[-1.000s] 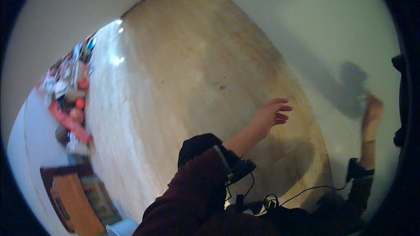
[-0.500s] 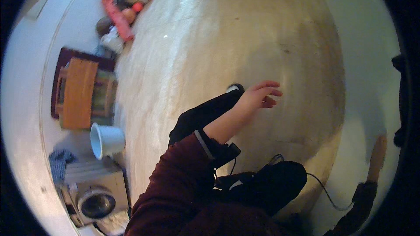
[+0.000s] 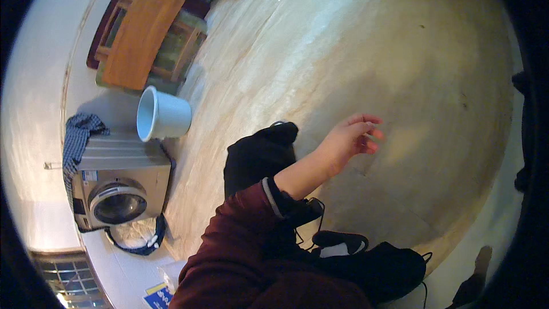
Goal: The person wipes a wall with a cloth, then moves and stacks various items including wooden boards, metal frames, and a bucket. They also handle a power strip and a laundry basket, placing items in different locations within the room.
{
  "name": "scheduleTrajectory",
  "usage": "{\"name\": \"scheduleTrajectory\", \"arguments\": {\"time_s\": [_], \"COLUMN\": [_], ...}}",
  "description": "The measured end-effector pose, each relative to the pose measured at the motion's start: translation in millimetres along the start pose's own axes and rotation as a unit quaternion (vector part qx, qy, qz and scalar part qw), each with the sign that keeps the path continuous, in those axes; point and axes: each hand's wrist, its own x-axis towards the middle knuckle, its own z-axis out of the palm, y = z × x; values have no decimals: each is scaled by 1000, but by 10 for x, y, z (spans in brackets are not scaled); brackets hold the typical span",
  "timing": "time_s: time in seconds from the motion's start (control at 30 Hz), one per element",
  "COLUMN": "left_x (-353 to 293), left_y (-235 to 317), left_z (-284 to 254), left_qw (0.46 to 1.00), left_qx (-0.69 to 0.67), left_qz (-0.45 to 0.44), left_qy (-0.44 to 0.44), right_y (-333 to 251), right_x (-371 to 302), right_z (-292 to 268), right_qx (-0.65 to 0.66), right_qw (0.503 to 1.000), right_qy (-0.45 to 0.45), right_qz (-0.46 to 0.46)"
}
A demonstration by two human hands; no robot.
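My left hand (image 3: 349,144) reaches out over the pale floor in the middle of the view. Its fingers are loosely bent and apart, and it holds nothing. A maroon sleeve covers the forearm, with a black wrist strap and a small black device (image 3: 306,212) whose cable hangs down. At the far lower right, my right hand (image 3: 484,256) shows small and dark against the white wall, above a dark sleeve; its fingers cannot be made out. Below the left arm are my black-trousered legs (image 3: 257,157) and a dark shoe with a light patch (image 3: 337,247).
A light blue bucket (image 3: 177,115) stands on the left, beside a front-loading washing machine (image 3: 154,189) with a checked cloth (image 3: 77,137) draped over it. Beyond the bucket, wooden stools or small tables (image 3: 140,37) lean by the wall. A dark-rimmed basket (image 3: 160,234) sits by the machine.
The view has turned, so the bucket, washing machine and wooden furniture sit higher in it. My left hand stays outstretched and empty; my right hand appears lower at the right edge.
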Motion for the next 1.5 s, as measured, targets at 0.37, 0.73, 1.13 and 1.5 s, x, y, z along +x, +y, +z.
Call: {"name": "scheduleTrajectory", "arguments": {"time_s": [0.37, 0.73, 1.13, 1.5], "left_x": [65, 139, -617, -1623], "left_y": [787, 632, 2819, 4735], "left_z": [-856, -1779, -2181, -3069], "left_qw": [972, 980, 955, 803], "left_qx": [-227, -48, -77, -542], "left_qz": [50, 36, 133, 123], "left_qy": [35, 189, 253, 217], "right_y": [-3048, -5155, -6857, -7951], "right_x": [2588, 1923, 1591, 1421], "right_z": [-2695, -4161, -6506, -8597], "right_qx": [229, 271, 572, 507], "right_qw": [965, 897, 762, 751], "right_qy": [-5, -131, -197, -67], "right_qz": [-126, -322, -230, -418]}}
